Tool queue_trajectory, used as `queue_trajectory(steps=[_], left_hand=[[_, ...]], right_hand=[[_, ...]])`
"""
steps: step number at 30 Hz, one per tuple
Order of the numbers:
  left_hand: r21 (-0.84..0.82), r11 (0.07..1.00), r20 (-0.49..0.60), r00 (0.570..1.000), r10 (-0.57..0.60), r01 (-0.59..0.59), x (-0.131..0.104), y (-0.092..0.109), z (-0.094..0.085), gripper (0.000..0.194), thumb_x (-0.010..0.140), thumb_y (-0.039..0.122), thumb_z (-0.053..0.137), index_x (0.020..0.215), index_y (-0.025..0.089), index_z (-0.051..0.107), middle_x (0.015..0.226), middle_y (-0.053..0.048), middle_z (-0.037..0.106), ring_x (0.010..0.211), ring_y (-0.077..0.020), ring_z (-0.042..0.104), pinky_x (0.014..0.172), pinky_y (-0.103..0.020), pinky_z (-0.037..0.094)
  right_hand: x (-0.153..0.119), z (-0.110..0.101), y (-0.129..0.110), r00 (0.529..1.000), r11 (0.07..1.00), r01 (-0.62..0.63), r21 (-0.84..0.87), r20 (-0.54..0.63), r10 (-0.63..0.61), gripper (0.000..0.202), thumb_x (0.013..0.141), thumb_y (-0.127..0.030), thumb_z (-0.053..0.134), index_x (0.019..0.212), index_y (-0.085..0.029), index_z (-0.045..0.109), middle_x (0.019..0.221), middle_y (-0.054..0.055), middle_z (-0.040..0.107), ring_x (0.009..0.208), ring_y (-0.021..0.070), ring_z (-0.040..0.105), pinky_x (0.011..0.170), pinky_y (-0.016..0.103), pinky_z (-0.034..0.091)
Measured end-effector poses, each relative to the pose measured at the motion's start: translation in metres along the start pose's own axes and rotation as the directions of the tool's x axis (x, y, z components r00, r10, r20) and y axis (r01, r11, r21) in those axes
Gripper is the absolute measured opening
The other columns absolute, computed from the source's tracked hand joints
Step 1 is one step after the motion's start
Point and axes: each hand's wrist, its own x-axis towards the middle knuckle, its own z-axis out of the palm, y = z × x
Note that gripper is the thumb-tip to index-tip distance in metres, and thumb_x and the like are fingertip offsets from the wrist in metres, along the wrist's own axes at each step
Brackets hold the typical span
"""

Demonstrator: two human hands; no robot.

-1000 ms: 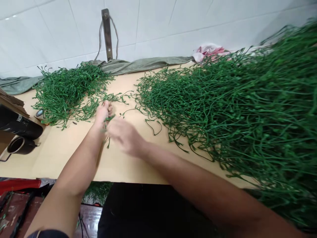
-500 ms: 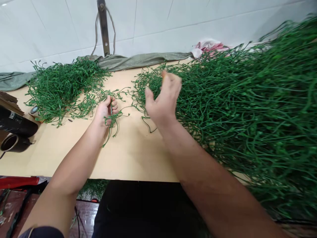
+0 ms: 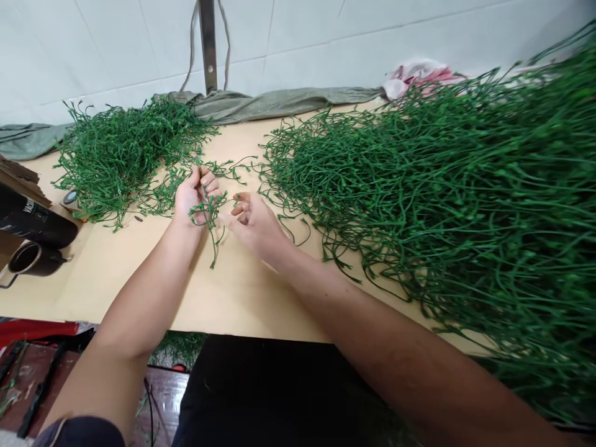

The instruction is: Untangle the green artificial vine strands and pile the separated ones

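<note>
My left hand (image 3: 198,195) is closed around a small bunch of thin green stems (image 3: 214,214), whose forked, bud-like tips hang out below the palm. Close beside it on the right is my right hand (image 3: 251,223), its fingers bent and its thumb apart from them, with nothing visible between. Both hands are above the tan tabletop (image 3: 261,304). A large heap of long green stems (image 3: 419,186) spreads across the right side. Behind my left hand lies a smaller pile of similar green stems (image 3: 125,155), with loose ones scattered in front of it.
At the left edge are a black bottle (image 3: 37,217) and a dark mug (image 3: 35,259). A grey-green cloth (image 3: 279,104) runs along the tiled wall, near an upright metal bar (image 3: 208,49). A pink and white cloth (image 3: 419,77) lies behind the large heap.
My right hand has come away from the large heap, moving left and down to beside my left hand. My left hand still grips the stems. The view has shifted slightly.
</note>
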Motion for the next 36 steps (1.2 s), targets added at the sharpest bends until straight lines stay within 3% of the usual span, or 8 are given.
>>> queue_trajectory(steps=[4, 6, 11, 18, 24, 27, 31, 36], left_hand=[[-0.002, 0.999, 0.008, 0.999, 0.033, -0.033, -0.001, 0.001, 0.002, 0.031, 0.093, 0.03, 0.035, 0.066, 0.016, 0.042, 0.052, 0.005, 0.028, 0.041, -0.0025, 0.03, 0.038, -0.012, 0.028], [0.007, 0.999, -0.001, 0.999, 0.044, -0.044, -0.001, 0.002, 0.003, 0.03, 0.093, 0.03, 0.034, 0.068, 0.016, 0.044, 0.052, 0.005, 0.029, 0.042, -0.0026, 0.031, 0.038, -0.012, 0.028], [0.047, 0.998, -0.052, 0.997, 0.048, -0.046, 0.002, 0.005, -0.001, 0.032, 0.094, 0.03, 0.034, 0.066, 0.016, 0.043, 0.053, 0.005, 0.03, 0.041, -0.0015, 0.03, 0.04, -0.012, 0.029], [-0.057, 0.998, 0.067, 0.998, 0.012, -0.008, 0.004, 0.003, -0.009, 0.035, 0.094, 0.029, 0.029, 0.065, 0.017, 0.043, 0.047, 0.005, 0.03, 0.037, -0.0026, 0.028, 0.034, -0.014, 0.023], [0.027, 0.999, 0.056, 0.998, -0.038, 0.037, 0.008, 0.0, -0.006, 0.031, 0.092, 0.032, 0.039, 0.065, 0.016, 0.04, 0.045, 0.008, 0.025, 0.034, -0.002, 0.025, 0.031, -0.013, 0.018], [0.074, 0.997, 0.057, 0.998, -0.042, 0.037, 0.008, -0.002, -0.004, 0.031, 0.091, 0.032, 0.039, 0.065, 0.016, 0.041, 0.045, 0.007, 0.025, 0.035, -0.0017, 0.026, 0.031, -0.012, 0.018], [0.119, 0.991, 0.029, 0.997, -0.067, 0.063, 0.01, -0.008, 0.0, 0.036, 0.093, 0.028, 0.034, 0.06, 0.016, 0.038, 0.043, 0.007, 0.023, 0.034, -0.0007, 0.021, 0.032, -0.011, 0.017], [0.235, 0.971, -0.069, 0.998, -0.013, 0.029, 0.014, -0.023, 0.01, 0.035, 0.092, 0.024, 0.037, 0.059, 0.015, 0.036, 0.042, 0.008, 0.026, 0.033, 0.0005, 0.021, 0.035, -0.012, 0.016]], right_hand=[[-0.007, 0.008, -0.003, 0.974, 0.999, 0.036, -0.008, 0.226, -0.034, 0.018, 0.074, -0.033, 0.055, 0.078, -0.017, 0.049, 0.063, -0.003, 0.049, 0.053, 0.0076, 0.043, 0.052, 0.023, 0.035], [-0.008, 0.008, -0.004, 0.965, 0.994, 0.107, -0.026, 0.243, -0.097, 0.015, 0.077, -0.027, 0.049, 0.066, -0.018, 0.044, 0.054, -0.006, 0.042, 0.05, 0.0065, 0.037, 0.05, 0.022, 0.03], [-0.008, 0.0, -0.01, 0.97, 0.987, 0.149, -0.055, 0.202, -0.135, 0.018, 0.082, -0.024, 0.043, 0.065, -0.019, 0.042, 0.05, -0.007, 0.032, 0.048, 0.0073, 0.031, 0.049, 0.023, 0.025], [-0.006, -0.006, -0.009, 0.936, 0.925, 0.342, -0.166, -0.022, -0.351, 0.017, 0.081, -0.024, 0.044, 0.066, -0.019, 0.047, 0.071, 0.003, 0.05, 0.071, 0.0138, 0.048, 0.067, 0.028, 0.04], [-0.002, -0.009, -0.007, 0.876, 0.889, 0.439, -0.128, -0.159, -0.456, 0.017, 0.086, -0.027, 0.039, 0.079, -0.019, 0.053, 0.084, 0.007, 0.058, 0.083, 0.0169, 0.054, 0.079, 0.035, 0.045], [-0.012, -0.008, -0.016, 0.866, 0.87, 0.492, -0.048, -0.075, -0.494, 0.023, 0.09, -0.03, 0.034, 0.084, -0.019, 0.054, 0.091, 0.007, 0.062, 0.084, 0.0144, 0.056, 0.079, 0.03, 0.046], [-0.02, -0.007, -0.024, 0.864, 0.87, 0.493, 0.007, 0.111, -0.49, 0.029, 0.091, -0.032, 0.033, 0.074, -0.019, 0.052, 0.078, 0.005, 0.062, 0.076, 0.0129, 0.057, 0.074, 0.028, 0.045], [-0.016, -0.008, -0.019, 0.852, 0.853, 0.518, -0.066, 0.128, -0.508, 0.029, 0.09, -0.031, 0.03, 0.063, -0.021, 0.038, 0.062, 0.001, 0.05, 0.061, 0.0119, 0.048, 0.064, 0.027, 0.04]])
